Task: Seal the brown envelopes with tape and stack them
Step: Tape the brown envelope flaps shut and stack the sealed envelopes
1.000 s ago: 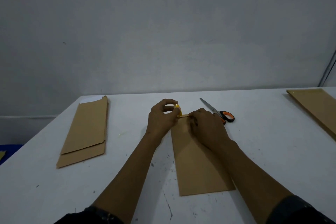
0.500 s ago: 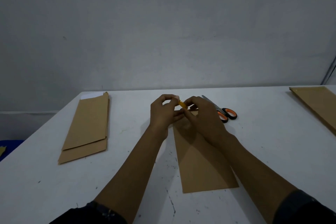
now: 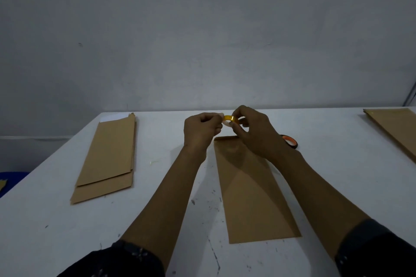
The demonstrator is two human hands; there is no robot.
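Note:
A long brown envelope lies flat on the white table in front of me. Both hands are raised above its far end. My right hand grips a small yellow tape roll between thumb and fingers. My left hand pinches at the roll's left side, where the tape end is; the tape itself is too thin to make out. A stack of brown envelopes lies at the left, with a white sheet showing at its far end.
Scissors with orange handles lie just behind my right wrist, mostly hidden by it. More brown envelopes lie at the table's right edge. A grey wall stands behind the table.
Both hands lifted off the envelope's far end. The tape roll passed from my left hand into my right, and my left fingers now pinch at the roll.

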